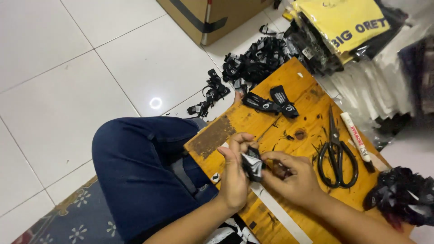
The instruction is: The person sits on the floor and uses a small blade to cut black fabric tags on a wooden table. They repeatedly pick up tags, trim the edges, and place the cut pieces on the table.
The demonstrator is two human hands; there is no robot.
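Head view, low centre of frame: I see both hands meeting over the wooden tabletop. Left hand has its fingers closed around a small bundle of black labels, thumb side up, bundle standing roughly upright between the two hands. Right hand pinches in from the right, fingertips narrow and touching the same bundle; I can't tell whether it also holds something small and dark in its palm.

Bundle sits just above the tabletop's near edge, right of the knee in blue jeans.

Around it:
- Black scissors lie flat on the tabletop, just right of the right hand, blades pointing to the upper frame.
- White marker lies beside the scissors, further right, near the tabletop edge.
- Two loose black labels rest at the tabletop's far end, well apart from the hands.
- Big heap of black labels on the white tiled floor, upper centre.
- Another dark heap at right edge.
- Cardboard box at top, yellow bag upper right.
- Thread scraps scattered on the wood near the scissors.
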